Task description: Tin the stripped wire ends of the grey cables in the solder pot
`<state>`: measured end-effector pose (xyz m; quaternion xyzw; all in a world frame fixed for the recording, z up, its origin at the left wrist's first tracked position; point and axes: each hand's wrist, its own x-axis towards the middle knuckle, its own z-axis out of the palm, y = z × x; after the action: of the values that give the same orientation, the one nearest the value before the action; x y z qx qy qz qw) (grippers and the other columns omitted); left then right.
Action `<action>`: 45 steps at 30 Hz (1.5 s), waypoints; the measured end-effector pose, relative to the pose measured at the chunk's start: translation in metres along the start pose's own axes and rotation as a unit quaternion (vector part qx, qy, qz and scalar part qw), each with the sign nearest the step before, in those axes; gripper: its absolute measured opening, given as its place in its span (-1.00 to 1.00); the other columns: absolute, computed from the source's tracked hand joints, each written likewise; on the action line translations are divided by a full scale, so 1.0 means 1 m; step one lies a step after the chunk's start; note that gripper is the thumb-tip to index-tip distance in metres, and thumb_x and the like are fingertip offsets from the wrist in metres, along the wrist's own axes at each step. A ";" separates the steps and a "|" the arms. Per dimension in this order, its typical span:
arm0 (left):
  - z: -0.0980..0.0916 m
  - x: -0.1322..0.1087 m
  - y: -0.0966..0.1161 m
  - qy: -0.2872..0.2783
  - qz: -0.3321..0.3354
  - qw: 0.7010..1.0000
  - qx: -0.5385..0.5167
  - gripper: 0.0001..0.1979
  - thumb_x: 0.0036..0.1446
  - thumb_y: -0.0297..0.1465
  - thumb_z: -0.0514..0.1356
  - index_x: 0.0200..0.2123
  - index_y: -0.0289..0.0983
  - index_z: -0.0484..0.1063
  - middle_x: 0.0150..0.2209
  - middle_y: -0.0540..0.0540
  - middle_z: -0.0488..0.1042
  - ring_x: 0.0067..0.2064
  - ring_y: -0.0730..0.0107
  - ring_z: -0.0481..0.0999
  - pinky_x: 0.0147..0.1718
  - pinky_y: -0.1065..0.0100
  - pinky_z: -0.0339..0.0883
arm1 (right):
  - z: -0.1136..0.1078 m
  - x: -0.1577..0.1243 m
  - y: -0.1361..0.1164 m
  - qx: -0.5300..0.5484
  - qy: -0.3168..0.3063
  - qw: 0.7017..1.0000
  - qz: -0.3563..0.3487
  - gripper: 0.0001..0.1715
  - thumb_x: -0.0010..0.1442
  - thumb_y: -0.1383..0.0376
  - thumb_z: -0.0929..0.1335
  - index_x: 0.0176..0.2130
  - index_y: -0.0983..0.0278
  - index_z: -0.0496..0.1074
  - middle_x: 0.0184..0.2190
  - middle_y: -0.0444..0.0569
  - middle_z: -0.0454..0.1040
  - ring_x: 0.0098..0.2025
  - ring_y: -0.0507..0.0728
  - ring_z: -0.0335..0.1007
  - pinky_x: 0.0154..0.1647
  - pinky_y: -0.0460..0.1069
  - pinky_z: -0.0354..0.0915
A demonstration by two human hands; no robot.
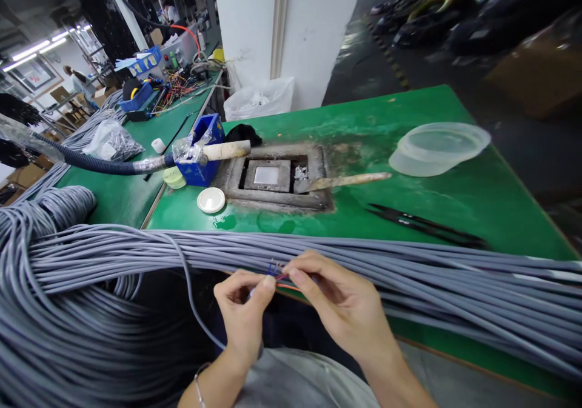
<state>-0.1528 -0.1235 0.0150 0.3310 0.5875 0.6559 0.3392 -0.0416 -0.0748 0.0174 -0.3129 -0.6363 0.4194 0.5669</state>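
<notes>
Close to the table's front edge, my left hand (243, 311) is closed in a pinch on the end of a grey cable, and thin coloured wires (271, 268) stick out at its fingertips. Blue and red strands show there, plus an orange one (287, 287). Thumb and forefinger of my right hand (348, 299) are pressed together on the tips of these wires, just right of my left hand. Fingers hide most of the cable end. Right behind both hands runs a thick bundle of grey cables (150, 247).
A square pot of shiny metal (267, 176) is set in the green table (364, 111). Beside it lie a wooden-handled scraper (354, 180), black tweezers (427, 224), clear plastic tubs (436, 147), a round white lid (211, 200) and a blue box (200, 168) with a hose (109, 164).
</notes>
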 end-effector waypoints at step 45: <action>0.005 0.000 -0.003 0.030 -0.088 0.993 -0.074 -0.61 -0.18 -0.10 0.39 -0.57 -0.35 0.52 -0.74 0.04 0.29 -0.72 0.69 0.04 -0.76 0.56 -0.01 | 0.018 -0.023 0.007 -0.058 0.081 0.995 -0.020 -0.86 0.20 0.43 0.35 -0.34 0.21 0.47 -0.55 -0.18 0.48 -0.63 0.00 0.36 -0.59 -0.13 0.33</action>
<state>-0.1483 -0.1205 0.0120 0.2320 0.5743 0.6746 0.4016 -0.0567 -0.0946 0.0005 -0.3652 -0.6176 0.3440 0.6057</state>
